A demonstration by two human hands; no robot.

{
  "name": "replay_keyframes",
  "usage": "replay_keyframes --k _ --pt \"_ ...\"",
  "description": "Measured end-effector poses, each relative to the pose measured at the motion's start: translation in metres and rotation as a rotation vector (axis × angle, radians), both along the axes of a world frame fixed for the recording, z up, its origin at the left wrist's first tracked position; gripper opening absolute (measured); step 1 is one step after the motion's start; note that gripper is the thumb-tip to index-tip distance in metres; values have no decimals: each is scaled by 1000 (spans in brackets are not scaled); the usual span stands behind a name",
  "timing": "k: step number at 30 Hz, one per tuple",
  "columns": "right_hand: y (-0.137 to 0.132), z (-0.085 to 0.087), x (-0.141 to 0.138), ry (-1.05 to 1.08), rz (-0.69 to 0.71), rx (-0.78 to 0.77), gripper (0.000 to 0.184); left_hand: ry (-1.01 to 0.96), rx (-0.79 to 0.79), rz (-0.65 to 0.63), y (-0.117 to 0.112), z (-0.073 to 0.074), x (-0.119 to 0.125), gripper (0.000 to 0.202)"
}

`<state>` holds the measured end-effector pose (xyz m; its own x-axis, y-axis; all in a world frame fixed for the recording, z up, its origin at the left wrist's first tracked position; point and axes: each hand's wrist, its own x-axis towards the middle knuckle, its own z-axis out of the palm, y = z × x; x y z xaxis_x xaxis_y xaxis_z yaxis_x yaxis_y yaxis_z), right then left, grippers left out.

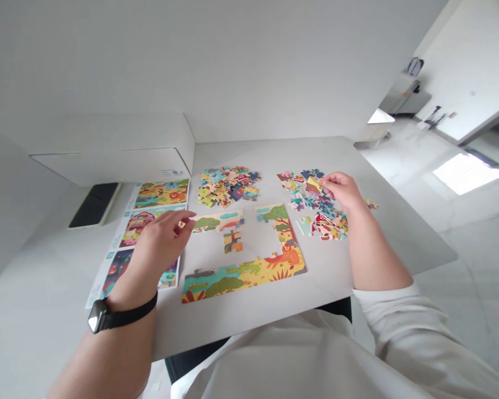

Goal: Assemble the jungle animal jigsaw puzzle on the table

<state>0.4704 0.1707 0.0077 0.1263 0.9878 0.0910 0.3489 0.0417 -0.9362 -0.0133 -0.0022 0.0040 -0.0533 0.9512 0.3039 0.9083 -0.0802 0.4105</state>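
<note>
One piece (315, 186), pinched by the right hand (341, 191) over the pile (326, 228), is best held lightly at its edge, picture showing, while the half-curled left hand (163, 235) by the puzzle (249, 274) seems empty.

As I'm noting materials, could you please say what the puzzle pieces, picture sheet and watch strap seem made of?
Puzzle pieces: likely cardboard, printed, flat with pale edges. Picture sheet: probably smooth paper, thin with white margins. Watch strap: perhaps rubber or fabric, matte black; texture unclear.
</note>
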Motion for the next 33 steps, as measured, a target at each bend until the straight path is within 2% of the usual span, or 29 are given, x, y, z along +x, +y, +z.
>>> replay_keyframes --k 4,9,17,21,27,30,33 --pt "0 -2 0 -9 -9 -33 40 10 -18 -30 0 -1 1 31" --pt "6 -4 -19 -61 92 -115 36 -2 -45 -50 0 0 3 33" --pt "28 -6 -65 -300 168 -166 9 -11 -83 -67 0 1 5 36" --pt "39 -10 -84 -455 189 -183 3 2 -81 -76 -1 1 5 39" --pt "51 -18 -98 -519 260 -103 15 15 -69 -77 -1 -2 1 38" --pt "50 -14 -89 -655 209 -47 22 14 -60 -80 -3 -2 0 38" --pt "46 -6 -74 -832 148 -63 32 14 -59 -87 -4 -1 0 39"
